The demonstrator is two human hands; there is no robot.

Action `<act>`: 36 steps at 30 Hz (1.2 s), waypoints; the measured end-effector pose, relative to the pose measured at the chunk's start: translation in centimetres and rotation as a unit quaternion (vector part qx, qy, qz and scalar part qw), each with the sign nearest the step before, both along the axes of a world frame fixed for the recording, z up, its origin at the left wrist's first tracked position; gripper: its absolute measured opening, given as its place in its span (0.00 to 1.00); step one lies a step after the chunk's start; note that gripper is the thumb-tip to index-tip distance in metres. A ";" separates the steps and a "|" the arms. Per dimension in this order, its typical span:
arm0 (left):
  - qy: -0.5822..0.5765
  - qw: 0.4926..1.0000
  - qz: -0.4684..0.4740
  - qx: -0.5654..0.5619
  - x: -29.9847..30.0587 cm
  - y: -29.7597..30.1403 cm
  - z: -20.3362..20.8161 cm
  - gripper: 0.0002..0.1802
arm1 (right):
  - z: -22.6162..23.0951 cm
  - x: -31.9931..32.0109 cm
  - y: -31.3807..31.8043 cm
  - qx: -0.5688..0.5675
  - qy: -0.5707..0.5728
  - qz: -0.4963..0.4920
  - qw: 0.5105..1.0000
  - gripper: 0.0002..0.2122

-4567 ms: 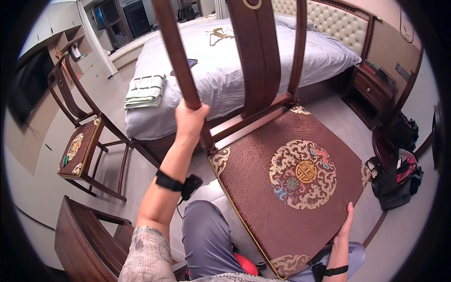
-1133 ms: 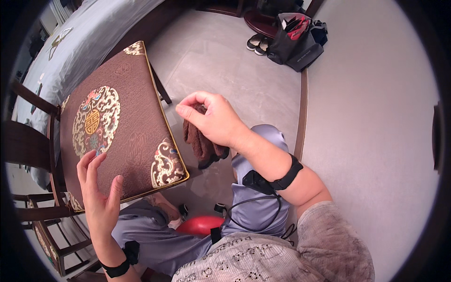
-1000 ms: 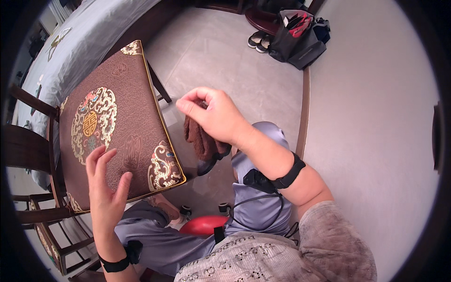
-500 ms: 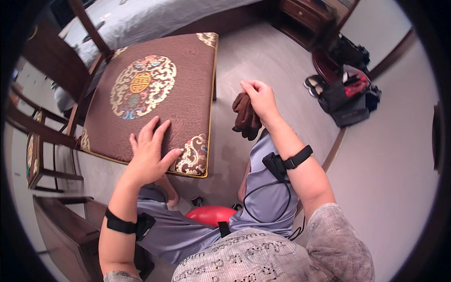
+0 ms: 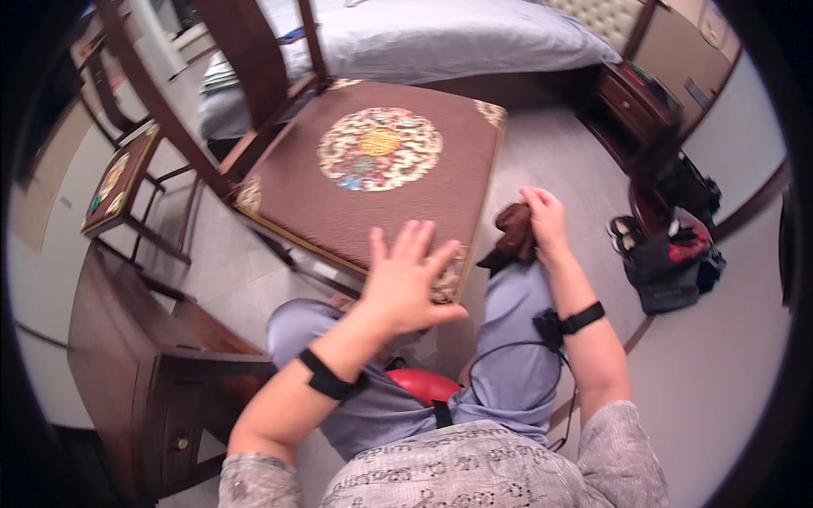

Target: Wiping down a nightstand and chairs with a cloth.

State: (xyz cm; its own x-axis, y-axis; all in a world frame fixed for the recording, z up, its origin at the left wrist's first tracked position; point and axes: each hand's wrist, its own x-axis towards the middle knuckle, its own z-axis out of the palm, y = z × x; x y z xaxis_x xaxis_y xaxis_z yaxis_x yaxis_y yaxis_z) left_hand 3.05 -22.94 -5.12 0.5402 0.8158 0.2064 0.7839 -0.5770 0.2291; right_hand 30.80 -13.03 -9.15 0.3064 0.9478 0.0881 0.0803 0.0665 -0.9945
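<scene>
Chair seat (image 5: 381, 207): reddish brown, edged with gold piping
Medallion (image 5: 379, 149): cream scrollwork ringing a golden-yellow emblem, touched with blue and red
Corner motifs (image 5: 248, 195): cream scrolls
Chair frame (image 5: 250, 63): very dark reddish brown
Held cloth (image 5: 514, 229): brown, apparently black at its lower end, though blur leaves that uncertain
Second chair's seat (image 5: 118, 184): brown, with a cream medallion and a green patch
Bedsheet (image 5: 440, 42): pale lavender-grey
Headboard (image 5: 593, 19): cream, in a tufted diamond pattern
Trousers (image 5: 518, 339): blue-grey
Shirt (image 5: 457, 470): grey, with dark dotted markings
Arm strap (image 5: 326, 377): black
Bag (image 5: 665, 284): dark grey
Floor (image 5: 546, 152): light grey
</scene>
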 end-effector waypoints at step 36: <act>-0.074 0.978 0.127 -0.149 2.0 -0.7 2.5 0.45 | 3.2 -1.6 10.4 -0.194 -0.073 0.253 0.945 0.24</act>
State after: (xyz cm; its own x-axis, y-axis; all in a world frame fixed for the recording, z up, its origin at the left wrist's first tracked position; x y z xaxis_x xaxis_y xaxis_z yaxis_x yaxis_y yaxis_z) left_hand 5.00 -23.63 -2.63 0.2939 0.9558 0.0001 0.8388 -0.2580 0.4794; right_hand 29.23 -2.66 -5.98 -0.1830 0.9393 -0.2903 0.2747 -0.2347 -0.9324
